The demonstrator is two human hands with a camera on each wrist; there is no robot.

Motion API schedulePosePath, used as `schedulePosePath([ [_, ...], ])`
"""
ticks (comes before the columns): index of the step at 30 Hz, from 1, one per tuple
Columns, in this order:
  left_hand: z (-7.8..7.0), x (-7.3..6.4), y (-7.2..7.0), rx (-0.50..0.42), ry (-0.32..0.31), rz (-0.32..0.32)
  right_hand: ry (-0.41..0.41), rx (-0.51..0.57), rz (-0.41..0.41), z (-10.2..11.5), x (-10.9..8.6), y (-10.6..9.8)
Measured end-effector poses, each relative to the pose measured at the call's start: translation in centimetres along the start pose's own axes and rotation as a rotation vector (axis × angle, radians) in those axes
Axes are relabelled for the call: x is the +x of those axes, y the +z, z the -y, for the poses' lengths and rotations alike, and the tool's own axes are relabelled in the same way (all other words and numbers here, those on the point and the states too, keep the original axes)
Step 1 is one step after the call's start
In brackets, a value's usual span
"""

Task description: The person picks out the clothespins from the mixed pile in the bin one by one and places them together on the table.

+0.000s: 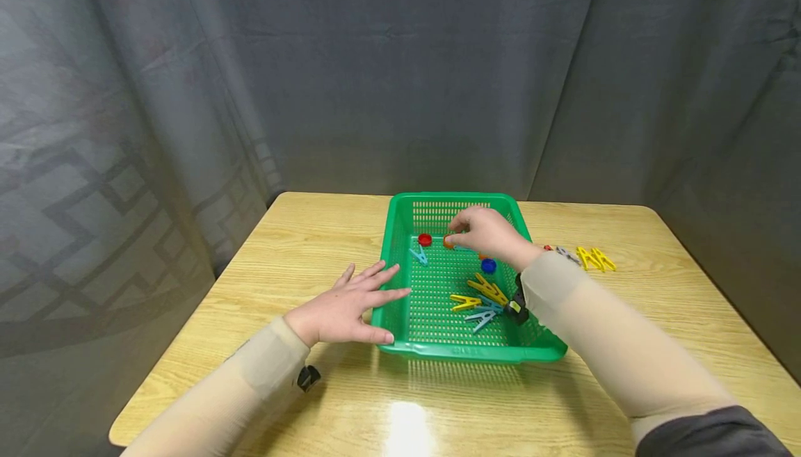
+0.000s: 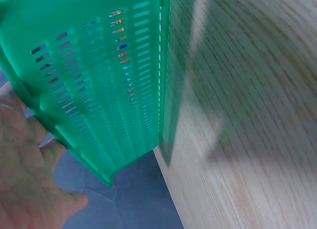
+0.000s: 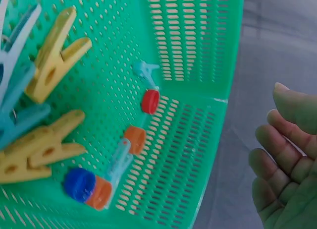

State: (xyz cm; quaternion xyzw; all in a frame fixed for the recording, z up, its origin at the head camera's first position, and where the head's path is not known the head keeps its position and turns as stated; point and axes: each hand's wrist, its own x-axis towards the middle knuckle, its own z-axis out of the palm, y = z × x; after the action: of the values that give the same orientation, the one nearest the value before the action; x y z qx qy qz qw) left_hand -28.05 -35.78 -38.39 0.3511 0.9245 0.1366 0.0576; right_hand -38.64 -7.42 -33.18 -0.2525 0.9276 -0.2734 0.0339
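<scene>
"Grey cloth (image 1: 407, 81) hangs behind the desk (image 1: 300, 248). Left side?"

"Left hand (image 1: 347, 307), fingers fanned wide at the left rim of the green basket (image 1: 457, 354)."

"And rightward?"

"Inside, one round orange cap (image 3: 136, 140); the right hand (image 1: 491, 233), nearer, hangs above it, loosely curved, empty."

no legible text or numbers

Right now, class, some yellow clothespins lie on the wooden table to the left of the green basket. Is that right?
Not quite: the side is wrong. The head view shows those yellow clothespins on the wooden table to the right of the green basket.
</scene>
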Motion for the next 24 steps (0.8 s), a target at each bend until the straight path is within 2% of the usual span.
schedulePosePath([
  [6, 0.1, 0.0, 0.0, -0.002, 0.007, -0.004, -0.021, -0.029, 0.082, 0.0, 0.5, 1.9],
  [12, 0.1, 0.0, 0.1, -0.002, 0.012, -0.006, -0.017, -0.08, 0.211, -0.1, 0.5, 3.4],
  [17, 0.1, 0.0, 0.1, -0.017, 0.012, -0.006, 0.0, -0.098, 0.313, -0.6, 0.5, 4.3],
  [24, 0.2, 0.0, 0.2, -0.019, 0.012, -0.009, 0.015, -0.166, 0.4, -0.9, 0.5, 5.2],
])
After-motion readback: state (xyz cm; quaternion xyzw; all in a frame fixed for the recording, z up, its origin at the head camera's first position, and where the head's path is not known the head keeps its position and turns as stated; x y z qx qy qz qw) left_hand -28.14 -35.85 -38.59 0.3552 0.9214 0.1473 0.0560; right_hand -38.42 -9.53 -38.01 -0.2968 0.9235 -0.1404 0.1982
